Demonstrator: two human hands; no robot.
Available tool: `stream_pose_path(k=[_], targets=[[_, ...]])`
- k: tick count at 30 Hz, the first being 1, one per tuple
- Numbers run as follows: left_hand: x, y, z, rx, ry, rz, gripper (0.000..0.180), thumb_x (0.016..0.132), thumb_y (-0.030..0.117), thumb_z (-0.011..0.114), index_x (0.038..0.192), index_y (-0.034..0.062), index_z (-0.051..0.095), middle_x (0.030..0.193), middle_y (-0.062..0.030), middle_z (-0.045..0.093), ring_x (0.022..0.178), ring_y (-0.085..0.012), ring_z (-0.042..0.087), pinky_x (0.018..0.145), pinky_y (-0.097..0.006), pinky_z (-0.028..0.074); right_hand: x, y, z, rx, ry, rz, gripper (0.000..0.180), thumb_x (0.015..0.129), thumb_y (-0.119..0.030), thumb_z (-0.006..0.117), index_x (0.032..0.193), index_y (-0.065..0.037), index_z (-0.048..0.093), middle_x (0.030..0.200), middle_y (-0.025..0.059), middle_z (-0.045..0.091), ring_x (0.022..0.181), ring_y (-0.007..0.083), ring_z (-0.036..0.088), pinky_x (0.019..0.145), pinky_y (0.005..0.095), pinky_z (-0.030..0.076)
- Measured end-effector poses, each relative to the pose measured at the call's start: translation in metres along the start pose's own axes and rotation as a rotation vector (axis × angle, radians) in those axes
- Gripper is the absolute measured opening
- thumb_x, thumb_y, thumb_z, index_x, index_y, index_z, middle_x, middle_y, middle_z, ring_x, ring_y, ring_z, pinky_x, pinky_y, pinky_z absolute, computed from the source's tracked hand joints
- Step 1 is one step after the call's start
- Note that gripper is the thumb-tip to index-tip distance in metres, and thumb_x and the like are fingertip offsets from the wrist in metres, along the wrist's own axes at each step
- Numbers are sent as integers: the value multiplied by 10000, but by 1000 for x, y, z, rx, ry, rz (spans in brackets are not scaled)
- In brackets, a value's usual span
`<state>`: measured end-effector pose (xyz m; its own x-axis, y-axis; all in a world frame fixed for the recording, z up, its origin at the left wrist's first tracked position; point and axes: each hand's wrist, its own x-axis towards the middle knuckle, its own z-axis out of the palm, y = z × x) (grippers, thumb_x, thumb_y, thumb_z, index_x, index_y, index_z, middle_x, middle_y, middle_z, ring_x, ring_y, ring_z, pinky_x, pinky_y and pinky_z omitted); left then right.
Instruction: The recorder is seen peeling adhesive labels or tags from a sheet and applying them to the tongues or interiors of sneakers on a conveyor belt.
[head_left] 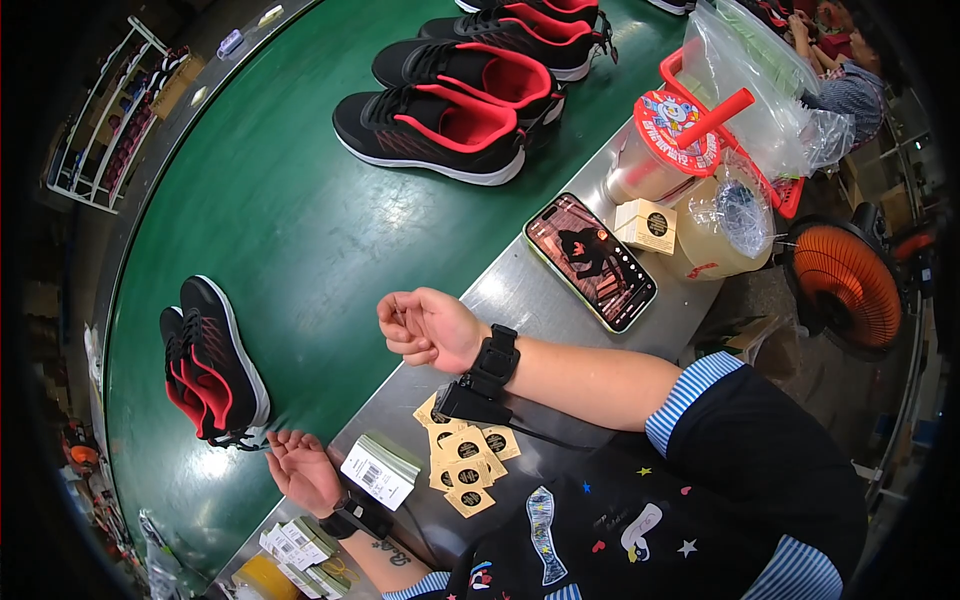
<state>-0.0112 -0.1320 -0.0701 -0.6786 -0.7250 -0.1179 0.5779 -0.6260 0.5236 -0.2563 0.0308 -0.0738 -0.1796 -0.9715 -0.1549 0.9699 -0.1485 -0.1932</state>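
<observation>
Hands over table, right hand curled with fingers pressed together, left hand palm up with fingers spread, shoe pair at ten o'clock of it, tags between wrists.

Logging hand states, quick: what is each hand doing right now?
Left hand: open, palm up, holding nothing, near the black-and-red shoe pair.
Right hand: loosely curled; any contents cannot be told.

My right hand hangs loosely curled, forearm stretched across my front; my left hand lies palm up, fingers relaxed, holding nothing.
</observation>
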Motion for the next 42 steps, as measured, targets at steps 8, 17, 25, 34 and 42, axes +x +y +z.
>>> stream_pose_path(k=[8,17,25,34,42], targets=[[-1,3,-5,-14,-48,-9,295,875,175,428,1108,-4,400,953,-79,443,833,-177,431,804,-330,391,0,0,3,3,-13,-9,211,835,-206,296,828,-82,466,611,-6,370,463,65,265,374,181,216],[-2,0,-2,-13,-22,8,262,882,177,418,1076,1,431,937,-81,463,818,-176,436,760,-311,392,-1,2,4,-10,24,10,183,855,-185,302,839,-89,457,600,-9,354,459,62,258,370,181,202],[-7,3,0,14,-22,19,271,879,187,426,1083,8,433,951,-80,479,820,-169,452,762,-304,398,2,8,10,-137,92,-9,131,904,-166,363,908,-84,465,606,-31,354,459,41,259,377,167,192],[-44,8,58,1740,-152,-86,561,607,131,678,1124,55,474,925,-55,498,819,-176,494,715,-277,410,-14,-7,62,-832,68,-22,192,826,-205,530,935,-47,512,579,-35,419,479,39,358,427,176,281],[-54,4,46,1601,-29,-80,344,603,114,694,871,1,509,797,-85,470,732,-217,478,661,-290,395,-28,13,74,-2361,-140,20,327,643,-272,657,830,-34,534,685,114,580,704,290,584,619,392,458]])
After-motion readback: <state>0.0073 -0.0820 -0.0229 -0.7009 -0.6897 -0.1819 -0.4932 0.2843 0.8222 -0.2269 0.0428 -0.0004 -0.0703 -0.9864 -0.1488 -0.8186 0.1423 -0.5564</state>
